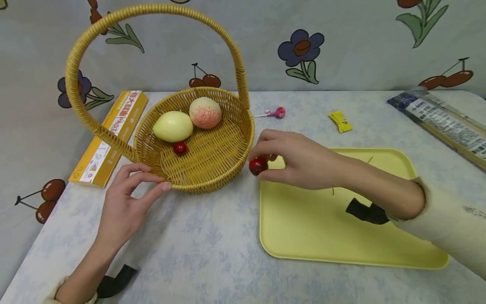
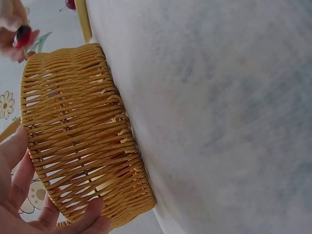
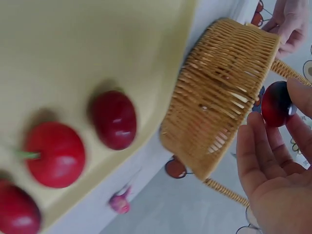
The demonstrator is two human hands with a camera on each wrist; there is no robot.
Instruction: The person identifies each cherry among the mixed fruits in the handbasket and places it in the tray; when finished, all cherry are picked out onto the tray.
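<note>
A wicker basket (image 1: 212, 156) with a tall arched handle stands on the table at the left. Inside it lie a pinkish peach (image 1: 205, 113), a pale yellow, lemon-shaped fruit (image 1: 173, 126) and a small red cherry (image 1: 180, 148). My left hand (image 1: 127, 198) grips the basket's near left rim, its fingers spread along the woven side in the left wrist view. Between thumb and fingertips, my right hand (image 1: 300, 158) pinches a dark red cherry (image 3: 277, 104) just right of the basket, over the tray's left edge. Several more cherries (image 3: 114, 119) lie on the tray, hidden by my right arm in the head view.
The yellow tray (image 1: 303, 236) occupies the right front. Behind it lie a pink lollipop (image 1: 279, 112) and a yellow wrapped candy (image 1: 340, 121). An orange pasta box (image 1: 110, 139) flanks the basket, and a long printed packet (image 1: 444, 122) is at far right.
</note>
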